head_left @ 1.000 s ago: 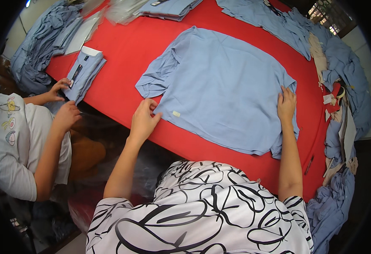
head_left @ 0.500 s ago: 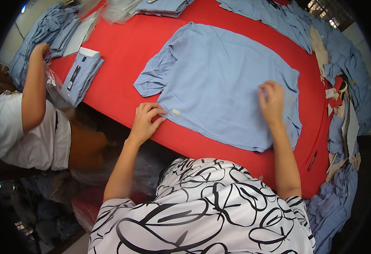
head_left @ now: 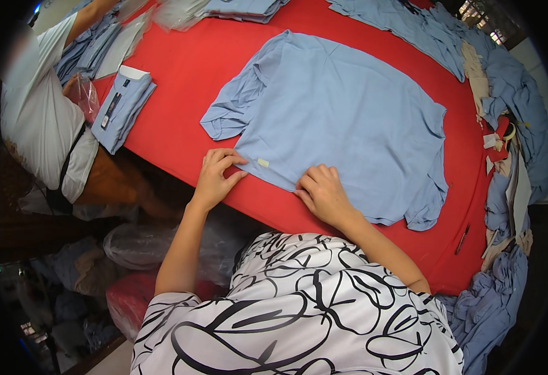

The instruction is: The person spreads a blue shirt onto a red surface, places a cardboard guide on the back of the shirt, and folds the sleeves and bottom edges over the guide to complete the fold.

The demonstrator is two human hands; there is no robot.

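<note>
A red tabletop (head_left: 180,81) fills the middle of the frame. On it a light blue shirt (head_left: 342,119) lies spread flat, back up, sleeves out to upper left and lower right. Piles of blue garments (head_left: 511,94) line the right edge; a folded, packed shirt (head_left: 122,107) sits at upper left beside a co-worker in white (head_left: 42,119). Both hands rest at the shirt's near hem: the left hand (head_left: 216,178) pinches the corner by a small white tag (head_left: 262,163), the right hand (head_left: 324,194) presses flat, fingers loosely curled. This looks like squaring the hem before folding; next calls for an even grip along that edge.
</note>
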